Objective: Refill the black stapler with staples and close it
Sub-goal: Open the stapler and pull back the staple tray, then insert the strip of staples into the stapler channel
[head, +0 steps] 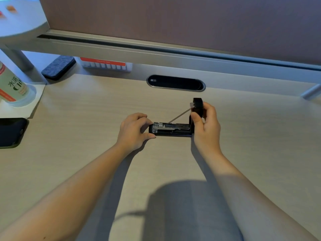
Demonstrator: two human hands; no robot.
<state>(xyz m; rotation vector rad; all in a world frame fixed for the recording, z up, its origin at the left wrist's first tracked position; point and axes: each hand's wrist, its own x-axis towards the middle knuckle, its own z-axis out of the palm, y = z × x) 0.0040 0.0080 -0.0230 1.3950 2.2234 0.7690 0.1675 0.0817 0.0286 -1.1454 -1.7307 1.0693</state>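
Both hands' fingers (197, 119) on opened stapler (172, 129).

Left hand (134, 132) curled in a grip, right hand (205, 124) pinching upright

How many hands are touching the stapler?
2. The left hand steadies the stapler at its front end; the right hand holds its raised lid at the hinge end.

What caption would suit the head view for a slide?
Left hand steadies the open black stapler on the desk while the right hand holds its lid raised.
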